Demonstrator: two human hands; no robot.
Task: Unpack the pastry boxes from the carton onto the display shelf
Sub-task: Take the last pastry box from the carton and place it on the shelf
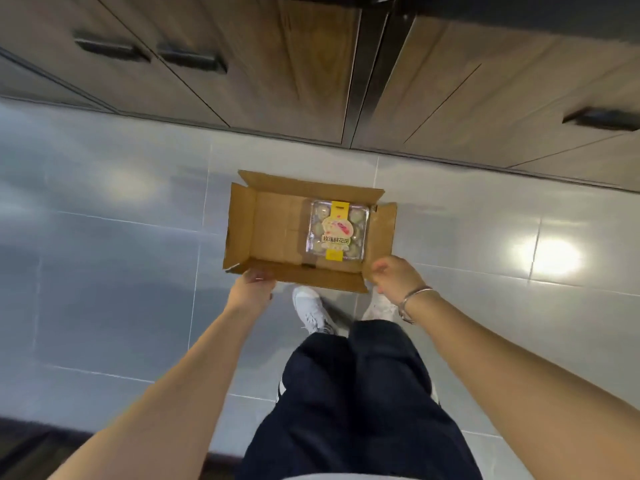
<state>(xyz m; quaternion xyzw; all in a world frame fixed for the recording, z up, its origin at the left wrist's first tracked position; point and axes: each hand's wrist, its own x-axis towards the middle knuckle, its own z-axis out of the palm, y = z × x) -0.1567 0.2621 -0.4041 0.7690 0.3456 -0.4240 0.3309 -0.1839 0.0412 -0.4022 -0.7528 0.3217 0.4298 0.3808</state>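
A view straight down from a standing person's head. A pale grey tiled floor (104, 271), glossy with light reflections, fills most of the scene. Along the top edge runs a row of wood-grain cabinets (277, 64) with dark recessed handles (110, 46).

The person's legs in dark trousers (363, 393) rise from the bottom centre, and both bare forearms reach forward and down.

An open brown carton (273, 230) sits on the floor between the person's feet and the cabinets, its four flaps folded outward. Inside, against the carton's right wall, lies one pastry box (336, 232): a clear plastic clamshell showing round pastries, flat on the carton's bottom, with a yellow label band across the lid. The left part of the carton's bottom is bare cardboard.

The left hand (254, 282) holds the near flap at its left end, fingers curled over the edge. The right hand (394, 275) is at the carton's near right corner, fingers curled. Whether it grips the cardboard or only touches it cannot be told.

Two white shoes (310, 308) show just behind the near flap. A thin silver bracelet (415, 296) circles the right wrist.
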